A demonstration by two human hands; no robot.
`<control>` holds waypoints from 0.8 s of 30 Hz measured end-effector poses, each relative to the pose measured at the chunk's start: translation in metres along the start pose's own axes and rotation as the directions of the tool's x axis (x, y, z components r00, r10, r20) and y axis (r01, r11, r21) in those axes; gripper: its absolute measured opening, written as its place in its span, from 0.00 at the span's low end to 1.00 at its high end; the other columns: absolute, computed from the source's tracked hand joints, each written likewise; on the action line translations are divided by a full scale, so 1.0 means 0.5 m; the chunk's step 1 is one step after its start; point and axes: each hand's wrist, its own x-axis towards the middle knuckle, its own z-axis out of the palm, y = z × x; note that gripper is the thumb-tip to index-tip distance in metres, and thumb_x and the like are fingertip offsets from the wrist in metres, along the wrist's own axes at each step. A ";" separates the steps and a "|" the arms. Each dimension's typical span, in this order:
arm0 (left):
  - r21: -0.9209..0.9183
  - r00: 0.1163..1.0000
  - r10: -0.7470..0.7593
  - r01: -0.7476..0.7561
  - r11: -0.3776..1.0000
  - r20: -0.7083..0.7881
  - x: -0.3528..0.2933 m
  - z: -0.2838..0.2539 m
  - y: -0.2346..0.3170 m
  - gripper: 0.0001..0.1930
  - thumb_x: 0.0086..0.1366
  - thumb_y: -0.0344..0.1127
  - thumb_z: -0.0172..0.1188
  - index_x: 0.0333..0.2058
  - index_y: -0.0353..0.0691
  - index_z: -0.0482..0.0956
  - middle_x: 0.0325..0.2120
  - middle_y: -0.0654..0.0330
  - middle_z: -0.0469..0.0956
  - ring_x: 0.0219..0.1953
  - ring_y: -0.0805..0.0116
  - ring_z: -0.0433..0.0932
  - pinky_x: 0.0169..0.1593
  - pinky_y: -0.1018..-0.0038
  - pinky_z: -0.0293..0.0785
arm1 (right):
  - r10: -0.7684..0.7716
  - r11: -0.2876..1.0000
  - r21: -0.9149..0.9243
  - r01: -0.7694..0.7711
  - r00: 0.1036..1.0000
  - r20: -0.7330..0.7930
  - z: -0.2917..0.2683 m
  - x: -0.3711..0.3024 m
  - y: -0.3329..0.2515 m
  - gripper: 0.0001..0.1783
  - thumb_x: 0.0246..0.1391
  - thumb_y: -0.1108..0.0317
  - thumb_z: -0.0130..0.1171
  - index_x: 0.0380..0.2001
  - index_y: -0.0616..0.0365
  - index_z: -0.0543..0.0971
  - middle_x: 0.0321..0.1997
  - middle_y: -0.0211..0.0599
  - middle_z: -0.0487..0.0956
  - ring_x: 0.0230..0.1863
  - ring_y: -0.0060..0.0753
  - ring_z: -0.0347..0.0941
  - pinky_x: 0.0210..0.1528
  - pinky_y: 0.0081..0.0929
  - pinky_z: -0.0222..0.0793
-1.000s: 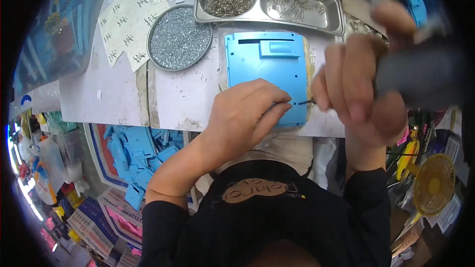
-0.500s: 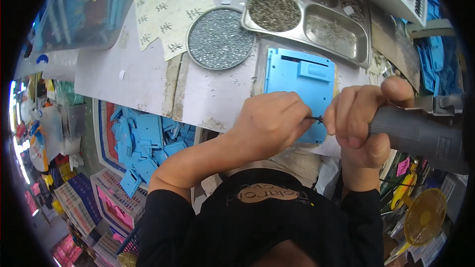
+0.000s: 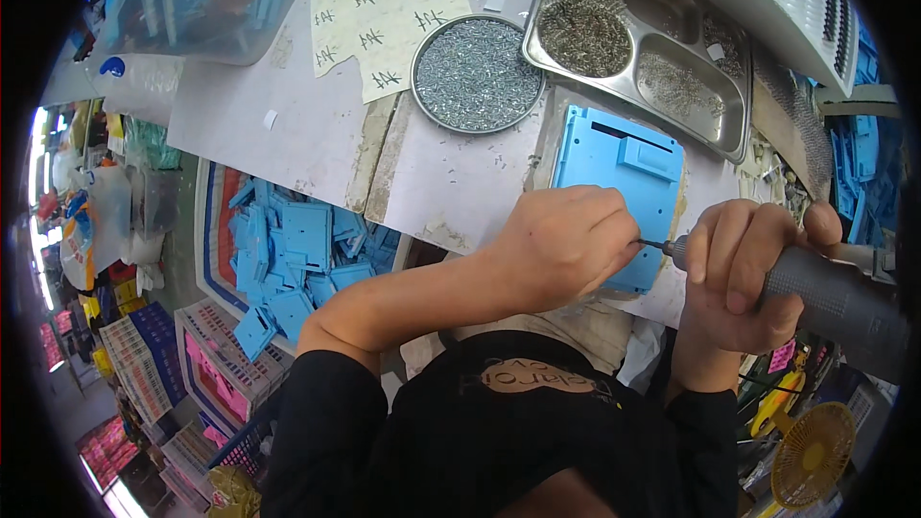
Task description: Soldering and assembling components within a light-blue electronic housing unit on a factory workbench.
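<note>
My right hand (image 3: 739, 269) is wrapped round a dark grey electric screwdriver (image 3: 825, 302), held sideways with its thin bit (image 3: 655, 245) pointing left. At the bit's tip my left hand (image 3: 571, 245) is closed, thumb and fingertips pinched together; whatever sits between them is too small or hidden to name. Both hands are over the near part of a flat light-blue plastic panel (image 3: 595, 158), which has a slot and a raised rectangular block near its far edge. My left fist covers the panel's near left part.
Beyond the panel stand a round tin (image 3: 480, 77) of small silvery metal pieces and a steel compartment tray (image 3: 628, 53) of small parts. A marked paper sheet (image 3: 369, 14) lies left of them. Blue plastic pieces (image 3: 297, 240) fill a container at lower left. A yellow fan (image 3: 814, 456) is at lower right.
The whole scene has shifted rightward in the picture as the view turned. More of the screwdriver's bit now shows between my two hands. My left hand remains pinched.
</note>
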 end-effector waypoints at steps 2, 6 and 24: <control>-0.033 0.998 -0.017 0.019 0.999 0.067 0.003 -0.010 -0.006 0.11 0.56 0.35 0.73 0.35 0.40 0.82 0.31 0.59 0.81 0.31 0.59 0.80 0.33 0.67 0.76 | -0.013 1.000 -0.001 0.013 1.000 -0.012 0.001 0.000 0.002 0.44 0.58 0.48 0.71 0.70 0.47 0.61 0.19 0.22 0.69 0.19 0.22 0.66 0.26 0.26 0.69; 0.286 0.988 -0.065 0.104 0.952 -0.142 0.045 -0.103 -0.163 0.12 0.57 0.40 0.71 0.36 0.40 0.84 0.32 0.60 0.81 0.32 0.57 0.80 0.39 0.63 0.75 | -0.036 0.995 -0.096 0.031 0.998 -0.055 -0.048 0.013 -0.019 0.47 0.61 0.43 0.65 0.72 0.57 0.58 0.23 0.25 0.71 0.23 0.23 0.67 0.31 0.27 0.70; 0.745 0.994 -0.105 0.069 0.664 0.001 0.037 -0.171 -0.299 0.08 0.66 0.40 0.61 0.35 0.42 0.81 0.33 0.58 0.81 0.41 0.55 0.78 0.47 0.55 0.67 | 0.105 0.905 -0.396 -0.159 0.983 -0.153 -0.078 -0.039 -0.103 0.24 0.61 0.61 0.61 0.56 0.57 0.69 0.26 0.27 0.67 0.28 0.26 0.68 0.43 0.34 0.68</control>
